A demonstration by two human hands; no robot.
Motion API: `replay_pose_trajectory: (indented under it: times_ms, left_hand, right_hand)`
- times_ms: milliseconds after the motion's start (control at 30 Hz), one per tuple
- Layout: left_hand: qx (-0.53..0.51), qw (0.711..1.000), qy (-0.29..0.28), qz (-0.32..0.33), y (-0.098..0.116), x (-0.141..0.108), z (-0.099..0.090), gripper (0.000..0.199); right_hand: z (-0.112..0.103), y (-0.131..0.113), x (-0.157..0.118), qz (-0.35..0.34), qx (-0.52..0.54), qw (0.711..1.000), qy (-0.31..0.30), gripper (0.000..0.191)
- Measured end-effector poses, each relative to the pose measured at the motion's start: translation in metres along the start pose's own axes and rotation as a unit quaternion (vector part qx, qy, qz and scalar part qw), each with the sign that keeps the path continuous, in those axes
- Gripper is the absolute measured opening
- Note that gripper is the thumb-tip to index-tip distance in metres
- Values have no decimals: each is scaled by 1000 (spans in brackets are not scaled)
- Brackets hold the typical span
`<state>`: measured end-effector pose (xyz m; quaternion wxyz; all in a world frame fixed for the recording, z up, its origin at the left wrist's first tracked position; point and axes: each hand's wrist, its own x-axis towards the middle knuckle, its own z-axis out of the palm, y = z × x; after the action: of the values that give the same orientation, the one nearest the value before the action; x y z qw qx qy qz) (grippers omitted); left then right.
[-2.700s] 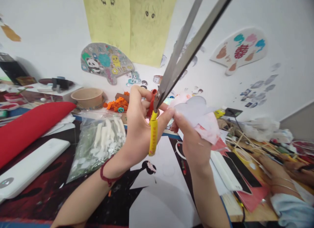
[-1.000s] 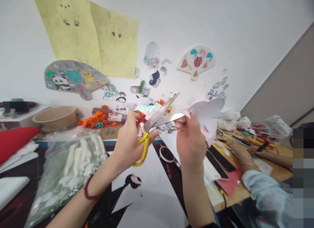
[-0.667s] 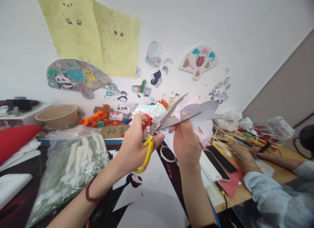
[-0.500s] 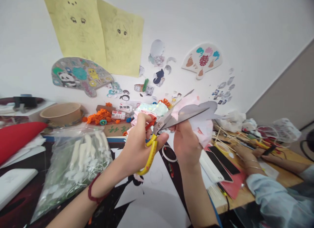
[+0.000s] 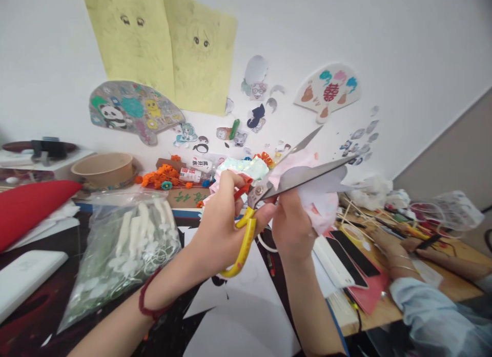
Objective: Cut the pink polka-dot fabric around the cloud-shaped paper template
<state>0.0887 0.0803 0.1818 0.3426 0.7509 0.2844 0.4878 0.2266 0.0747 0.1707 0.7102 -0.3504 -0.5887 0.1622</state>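
My left hand (image 5: 221, 226) is closed round the handles of a pair of scissors (image 5: 246, 244), which have yellow and orange grips. The long metal blades stand apart and point up to the right. In my right hand (image 5: 292, 229) is a piece of pale pink and grey-white paper (image 5: 321, 203), pinched just below the lower blade. Part of the paper lies behind and between the blades. Behind my left hand shows a pale green and pink crumpled piece (image 5: 246, 167). White paper sheets (image 5: 240, 316) lie on the dark table beneath my hands.
A clear plastic bag (image 5: 126, 249) of white and green craft parts lies at left, near a beige bowl (image 5: 103, 170). Orange flowers (image 5: 163, 176) stand by the wall. On the right, a co-worker's arms (image 5: 400, 259) rest over a wooden table (image 5: 457, 290) with sticks.
The scissor blades have opened a little wider. My view has shifted slightly, so the wall and table things appear further right. Both hands keep their hold.
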Motion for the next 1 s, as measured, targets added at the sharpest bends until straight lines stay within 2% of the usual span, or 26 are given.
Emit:
replay_pose_trajectory:
  times_ms: [167, 300, 433, 600, 700, 767, 833, 1000]
  left_hand:
    - [-4, 1000, 13, 10, 5, -1, 0, 33]
    - [-2, 1000, 21, 21, 8, -2, 0, 30]
    - [12, 998, 44, 35, 10, -4, 0, 30]
    - [5, 995, 62, 77, -1, -3, 4, 31]
    - [-58, 986, 117, 108, -17, 5, 6, 37]
    - [-118, 966, 196, 118, -24, 12, 5, 36]
    - [-156, 954, 224, 123, -25, 18, -1, 33]
    - [-224, 953, 155, 132, -7, 17, -21, 38]
  right_hand:
    - [11, 0, -4, 13, 111, 992, 58, 24]
    - [16, -6, -5, 23, 149, 988, 35, 21]
    - [16, -12, -7, 22, 107, 993, 39, 27]
    - [11, -18, -6, 84, 52, 992, 72, 38]
    - [11, -15, -1, 63, 67, 988, 125, 45]
    - [12, -12, 3, 50, 81, 984, 153, 44]
    - [15, -9, 5, 43, 91, 985, 140, 40]
    - [23, 1, -1, 50, 91, 994, 35, 23]
